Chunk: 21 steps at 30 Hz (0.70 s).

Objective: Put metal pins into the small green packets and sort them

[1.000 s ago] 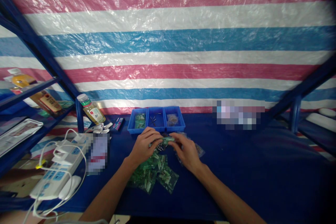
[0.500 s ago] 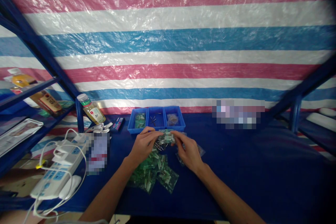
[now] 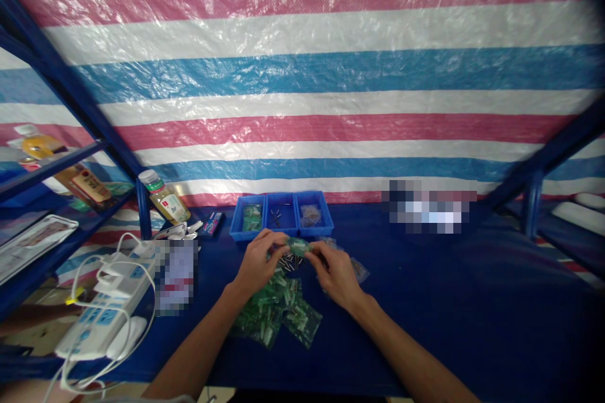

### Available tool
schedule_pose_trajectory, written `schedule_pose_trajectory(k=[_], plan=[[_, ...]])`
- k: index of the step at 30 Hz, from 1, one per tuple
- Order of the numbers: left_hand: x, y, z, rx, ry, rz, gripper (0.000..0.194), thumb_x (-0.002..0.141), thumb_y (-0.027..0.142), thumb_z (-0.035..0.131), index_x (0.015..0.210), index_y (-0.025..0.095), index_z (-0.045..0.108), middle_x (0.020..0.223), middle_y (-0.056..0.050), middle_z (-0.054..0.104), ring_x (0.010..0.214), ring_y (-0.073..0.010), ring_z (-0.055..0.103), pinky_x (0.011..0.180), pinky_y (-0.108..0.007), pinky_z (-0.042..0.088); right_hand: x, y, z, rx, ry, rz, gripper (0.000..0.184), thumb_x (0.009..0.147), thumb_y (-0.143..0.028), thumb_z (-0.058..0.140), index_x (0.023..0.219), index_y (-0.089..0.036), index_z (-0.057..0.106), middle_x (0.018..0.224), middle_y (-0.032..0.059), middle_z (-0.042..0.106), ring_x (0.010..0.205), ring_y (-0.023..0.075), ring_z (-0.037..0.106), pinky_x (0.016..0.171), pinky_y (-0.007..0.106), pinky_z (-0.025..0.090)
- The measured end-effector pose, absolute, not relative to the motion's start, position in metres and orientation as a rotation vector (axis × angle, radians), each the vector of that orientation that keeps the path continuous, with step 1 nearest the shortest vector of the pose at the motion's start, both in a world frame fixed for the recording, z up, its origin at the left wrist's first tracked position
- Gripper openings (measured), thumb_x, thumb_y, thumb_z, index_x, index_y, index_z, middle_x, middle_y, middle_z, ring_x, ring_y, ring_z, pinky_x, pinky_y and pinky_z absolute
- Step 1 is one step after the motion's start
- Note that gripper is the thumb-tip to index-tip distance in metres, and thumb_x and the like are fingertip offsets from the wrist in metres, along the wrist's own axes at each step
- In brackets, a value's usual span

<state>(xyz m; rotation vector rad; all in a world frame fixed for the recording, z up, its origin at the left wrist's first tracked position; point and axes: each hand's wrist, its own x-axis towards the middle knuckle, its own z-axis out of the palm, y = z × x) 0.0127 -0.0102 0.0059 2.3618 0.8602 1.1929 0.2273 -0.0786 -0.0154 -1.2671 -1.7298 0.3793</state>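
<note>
Small bag (image 3: pixel 299 246): raised above loose metal pins (image 3: pixel 287 263)
Left hand (image 3: pixel 259 258): thumb and fingers pinched on one end
Right hand (image 3: pixel 338 267): pinched on the other, probably to keep it taut
Bag pile (image 3: pixel 265 313): on the desk (image 3: pixel 439 308) between the forearms, seemingly for short reaches
Blue trays (image 3: pixel 246 237): beyond the hands, apparently keeping kinds apart

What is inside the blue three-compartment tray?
The blue tray holds green packets at left, slender dark pieces in the middle, clear packets at right. Anything under the packets is covered.
</note>
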Motion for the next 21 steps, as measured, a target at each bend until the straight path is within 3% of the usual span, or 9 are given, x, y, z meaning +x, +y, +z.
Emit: schedule_pose_trajectory(k=[4,9,17,21], plan=[[0.001,0.0,0.008,2.268,1.021,1.335,0.01,0.095,0.028,0.065,0.094,0.018,0.067,0.099,-0.007,0.071,0.093,-0.0198,0.067,0.085,-0.032,0.054,0.229,-0.078,-0.015,-1.284,-1.691,0.423,0.017,0.103,-0.036,0.055,0.108,-0.022,0.064,0.081,0.0012,0.07,0.064,0.0173,0.064,0.06,0.026,0.044],[-0.037,0.04,0.022,2.139,1.391,1.509,0.018,0.097,0.032,0.059,0.106,0.019,0.068,0.101,-0.006,0.072,0.091,-0.0199,0.068,0.088,-0.033,0.053,0.228,-0.079,-0.016,-1.268,-1.721,0.42,0.017,0.104,-0.035,0.053,0.104,-0.022,0.063,0.083,0.0011,0.07,0.066,0.0173,0.063,0.063,0.028,0.045],[-0.062,0.11,0.034,2.399,1.558,0.863,0.022,0.095,0.023,0.057,0.113,0.019,0.071,0.105,-0.007,0.078,0.096,-0.0224,0.072,0.091,-0.032,0.053,0.225,-0.079,-0.018,-1.222,-1.815,0.46,0.017,0.106,-0.032,0.05,0.102,-0.023,0.063,0.09,0.0033,0.072,0.076,0.0195,0.067,0.07,0.029,0.047],[-0.047,0.123,0.024,2.443,1.559,0.742,0.02,0.092,0.022,0.062,0.107,0.021,0.075,0.107,-0.008,0.077,0.098,-0.0238,0.07,0.096,-0.034,0.051,0.226,-0.078,-0.018,-1.206,-1.822,0.461,0.017,0.106,-0.032,0.05,0.101,-0.023,0.064,0.091,0.0037,0.072,0.077,0.0197,0.068,0.071,0.03,0.048]])
